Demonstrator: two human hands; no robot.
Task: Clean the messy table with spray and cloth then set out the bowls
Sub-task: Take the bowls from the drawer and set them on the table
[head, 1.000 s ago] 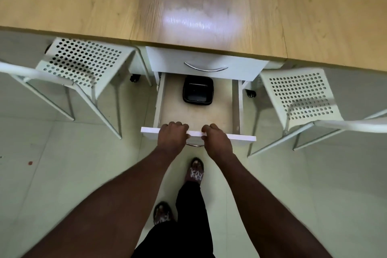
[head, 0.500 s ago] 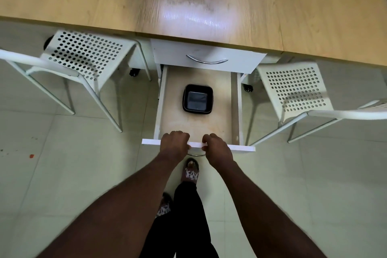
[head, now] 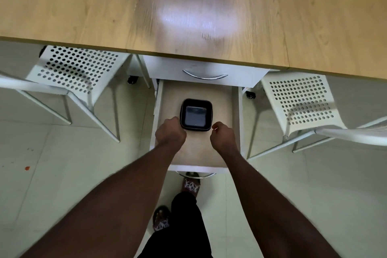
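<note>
Black and square, the bowl (head: 196,115) sits mid-drawer (head: 198,153), now fully exposed, since both hands have let go of the drawer front and moved in. Left hand (head: 170,134) is at the bowl's near left corner; I cannot tell whether it grips. Right hand (head: 223,137), fingers curled on nothing, hangs just beside the near right corner. Table (head: 83,6) looks wiped, so lifting the bowl out seems next.
</note>
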